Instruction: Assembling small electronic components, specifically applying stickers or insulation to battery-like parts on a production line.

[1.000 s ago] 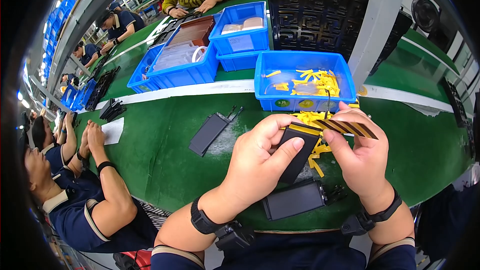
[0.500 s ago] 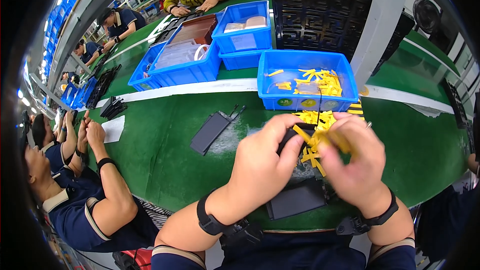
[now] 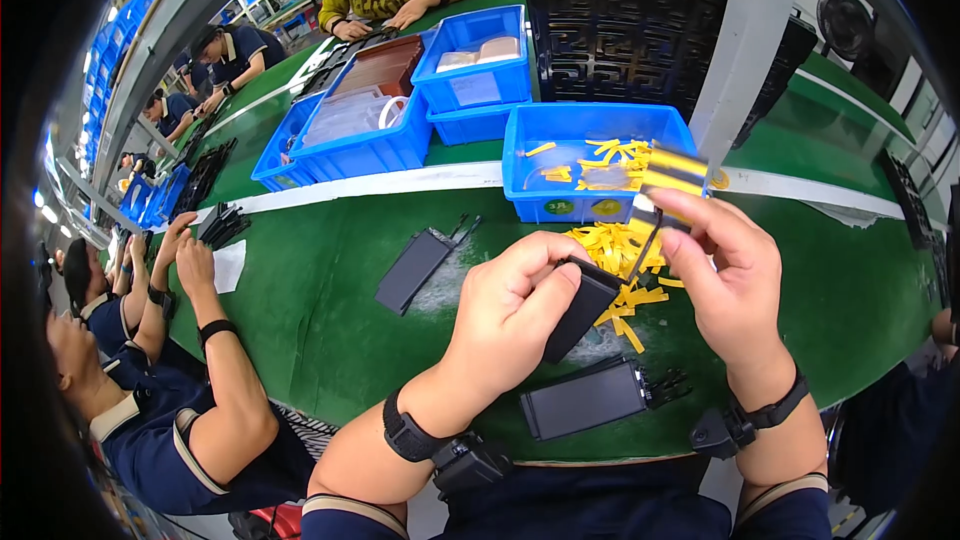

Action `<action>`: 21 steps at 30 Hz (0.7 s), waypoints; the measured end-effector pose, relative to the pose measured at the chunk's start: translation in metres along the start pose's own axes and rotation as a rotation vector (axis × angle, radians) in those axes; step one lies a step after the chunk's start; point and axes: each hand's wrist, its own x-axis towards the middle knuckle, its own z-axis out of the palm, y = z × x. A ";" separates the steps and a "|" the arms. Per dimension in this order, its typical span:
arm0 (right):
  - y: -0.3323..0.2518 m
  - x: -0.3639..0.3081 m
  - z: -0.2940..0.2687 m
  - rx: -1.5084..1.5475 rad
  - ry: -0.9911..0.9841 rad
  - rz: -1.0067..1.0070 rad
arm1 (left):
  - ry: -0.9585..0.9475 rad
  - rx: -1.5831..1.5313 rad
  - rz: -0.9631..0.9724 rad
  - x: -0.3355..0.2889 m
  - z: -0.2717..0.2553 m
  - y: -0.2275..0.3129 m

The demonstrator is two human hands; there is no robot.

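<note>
My left hand (image 3: 515,305) is closed round a flat black rectangular case (image 3: 583,312), thumb on its upper edge. A thin black cable (image 3: 643,258) rises from the case's far corner toward my right hand (image 3: 728,275). The thumb and forefinger of that hand are pinched at a blurred black-and-yellow striped strip (image 3: 672,172), with a small white spot by the fingertips. Exactly how cable and strip meet is hard to make out. Beneath lies a heap of yellow strips (image 3: 605,240). Another flat black case (image 3: 585,400) with short cables lies close to me.
A blue bin (image 3: 600,202) holding yellow strips stands beyond my hands. More black cases (image 3: 415,268) lie left of centre. Stacked blue bins (image 3: 375,145) and a black moulded tray (image 3: 625,35) stand farther back, beside a grey post (image 3: 745,50). A co-worker (image 3: 165,390) sits at my left.
My right hand has moved up and away from the left hand, the striped strip now at its fingertips. My left hand has shifted slightly, showing more of the black case.
</note>
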 end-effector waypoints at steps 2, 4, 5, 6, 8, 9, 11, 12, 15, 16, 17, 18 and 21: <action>0.002 0.003 0.003 -0.022 0.049 -0.015 | -0.007 0.025 0.052 -0.001 0.001 0.000; 0.002 0.005 0.003 0.180 0.085 0.063 | -0.056 0.002 -0.115 -0.004 -0.002 0.006; 0.003 0.005 0.002 0.180 0.085 0.062 | -0.056 0.002 -0.115 -0.003 -0.002 0.006; 0.005 0.005 0.002 0.225 0.056 0.079 | -0.053 0.001 -0.094 -0.002 -0.001 0.004; 0.007 0.005 0.000 0.270 0.028 0.095 | -0.050 0.000 -0.074 -0.002 -0.002 0.004; 0.008 0.005 -0.001 0.181 0.013 0.053 | -0.052 0.009 -0.078 -0.002 -0.002 0.004; 0.007 0.005 0.000 0.093 -0.004 0.010 | -0.052 0.019 -0.082 -0.002 -0.002 0.004; 0.006 0.005 0.001 0.129 -0.005 0.032 | -0.053 -0.016 -0.093 -0.001 -0.001 0.003; 0.005 0.003 0.004 0.180 -0.007 0.073 | -0.050 -0.044 -0.109 -0.001 -0.001 0.000; 0.005 0.002 0.004 0.196 -0.006 0.092 | -0.047 -0.035 -0.115 -0.001 -0.001 0.000; 0.005 0.002 0.004 0.196 -0.006 0.092 | -0.047 -0.036 -0.115 -0.001 0.000 0.000; 0.004 0.002 0.004 0.187 -0.012 0.102 | -0.044 -0.053 -0.111 -0.001 0.000 0.001; 0.005 0.001 0.005 0.180 0.000 0.113 | -0.045 -0.090 -0.123 -0.001 0.002 0.001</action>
